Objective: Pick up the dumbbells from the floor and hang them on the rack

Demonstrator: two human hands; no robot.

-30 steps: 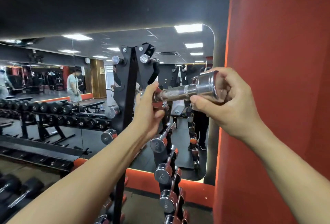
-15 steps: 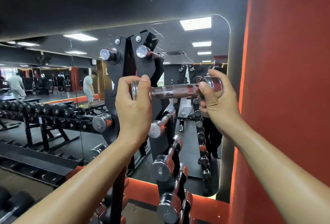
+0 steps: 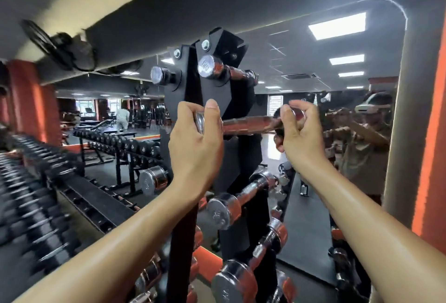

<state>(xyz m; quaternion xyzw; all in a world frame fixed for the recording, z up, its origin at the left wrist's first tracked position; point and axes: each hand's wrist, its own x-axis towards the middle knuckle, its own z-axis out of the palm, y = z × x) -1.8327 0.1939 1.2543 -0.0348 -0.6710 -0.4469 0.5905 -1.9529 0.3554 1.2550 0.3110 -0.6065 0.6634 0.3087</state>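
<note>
I hold a small chrome dumbbell [image 3: 251, 124] level in front of the upper part of a black vertical rack [image 3: 217, 90]. My left hand [image 3: 195, 148] grips its left head with the thumb on top. Its right head is pinched in my right hand [image 3: 299, 133]. The bar lies across the rack's black plate, just below two chrome dumbbells [image 3: 210, 67] resting in the top slots. Whether the bar sits in a slot is hidden by my hands.
More chrome dumbbells [image 3: 224, 208] fill the rack's lower slots. A long rack of black dumbbells [image 3: 38, 196] runs along the left. A wall mirror [image 3: 337, 99] stands behind the rack, and an orange-red wall [image 3: 432, 133] is at the right.
The view has swung left and closer to the rack. The dumbbell has moved left and now lies across the rack plate under the top pair, with both hands still holding its ends.
</note>
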